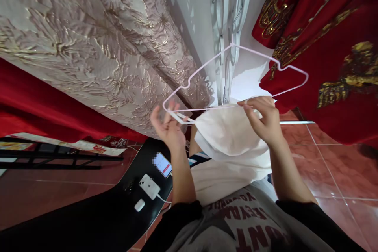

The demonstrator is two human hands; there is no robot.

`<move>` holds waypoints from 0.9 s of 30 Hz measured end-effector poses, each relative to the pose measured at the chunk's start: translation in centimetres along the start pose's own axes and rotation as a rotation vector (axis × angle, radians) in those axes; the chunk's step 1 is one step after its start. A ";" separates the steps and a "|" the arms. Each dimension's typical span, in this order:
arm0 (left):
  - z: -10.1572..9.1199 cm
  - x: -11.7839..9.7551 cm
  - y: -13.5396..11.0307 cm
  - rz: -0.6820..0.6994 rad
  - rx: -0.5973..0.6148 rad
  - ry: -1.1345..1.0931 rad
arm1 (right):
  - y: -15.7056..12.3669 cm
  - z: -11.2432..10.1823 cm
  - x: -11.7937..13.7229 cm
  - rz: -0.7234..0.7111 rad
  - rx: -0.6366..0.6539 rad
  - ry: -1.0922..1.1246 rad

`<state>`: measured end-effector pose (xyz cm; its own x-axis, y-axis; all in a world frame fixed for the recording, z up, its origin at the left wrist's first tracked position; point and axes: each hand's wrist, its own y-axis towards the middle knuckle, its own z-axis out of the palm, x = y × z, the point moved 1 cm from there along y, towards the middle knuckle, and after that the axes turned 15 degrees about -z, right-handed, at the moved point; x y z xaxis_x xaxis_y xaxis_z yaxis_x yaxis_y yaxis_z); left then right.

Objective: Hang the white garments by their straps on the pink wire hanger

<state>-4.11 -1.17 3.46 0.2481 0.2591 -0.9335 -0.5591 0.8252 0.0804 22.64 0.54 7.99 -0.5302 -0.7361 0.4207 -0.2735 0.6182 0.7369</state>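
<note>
A pale pink hanger (211, 58) hangs by its hook from a white metal rack (224, 12) in front of me. Cream-white fabric, perhaps a strapped top (227, 130) with a rounded cup-like panel, hangs down below the hanger's lower bar. One thin white strap (182, 119) runs from it to the hanger's left corner. My left hand (173, 128) is at that corner by the strap, its fingers apart and slightly blurred. With thumb and fingers, my right hand (264, 118) pinches the top's upper edge at the lower bar. Its other strap is hard to make out.
Pinkish embossed fabric (118, 47) hangs at the left, and red gold-trimmed garments (310, 47) hang at the right. A black table (97, 212) at lower left bears a lit phone (163, 164), a white phone (149, 186) on a cable, and a small white case (139, 205).
</note>
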 end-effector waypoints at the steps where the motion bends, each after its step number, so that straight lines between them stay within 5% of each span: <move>1: -1.0 -0.5 0.8 0.065 -0.050 0.011 | -0.1 -0.4 -0.2 -0.008 -0.003 -0.003; 5: -2.3 -3.8 3.6 0.174 -0.013 0.099 | 0.2 -1.0 -0.4 -0.021 0.034 -0.013; 9: 0.0 -7.5 5.5 0.231 0.247 0.298 | 0.3 -0.1 0.2 -0.019 0.067 -0.028; 13: 2.6 -9.6 6.6 0.337 0.334 0.577 | -0.1 0.6 0.8 -0.032 0.036 -0.052; 17: 3.8 -9.8 7.1 0.355 0.425 0.753 | -0.3 0.3 0.7 -0.016 0.032 -0.066; 24: 2.4 -8.5 8.4 0.009 0.520 0.549 | -0.2 -0.1 0.6 -0.033 0.047 0.008; 27: 2.2 -8.1 8.0 0.082 0.499 0.499 | -0.2 -0.1 0.5 -0.017 0.053 0.016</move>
<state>-8.85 4.45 12.41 -0.2383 0.1680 -0.9565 -0.1020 0.9751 0.1967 22.51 -0.03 8.12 -0.5123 -0.7505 0.4176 -0.3244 0.6193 0.7150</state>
